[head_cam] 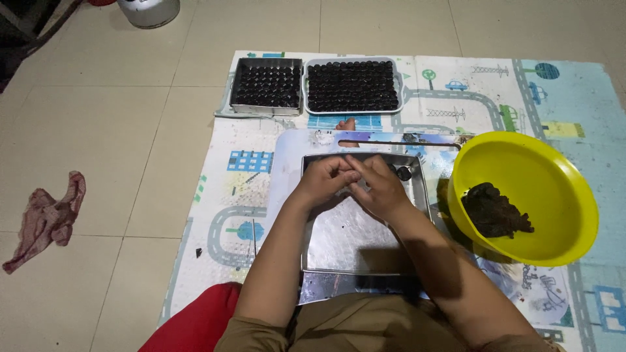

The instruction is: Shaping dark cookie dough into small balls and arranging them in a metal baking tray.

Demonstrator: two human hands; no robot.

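Your play mat (248,163) lies spread on the tiled floor (98,130), road pictures up. To your right on it stands the yellow bowl (554,176), holding a clump of dark paste (494,210). In front of you sits the shiny metal tray (352,244), mostly bare, with two small dark balls (400,172) at its far right corner. Past it, two filled trays (316,85) of dark balls stand side by side. Your left hand (324,179) and right hand (378,186) meet over the near tray, fingertips pressed together; what they pinch is hidden.
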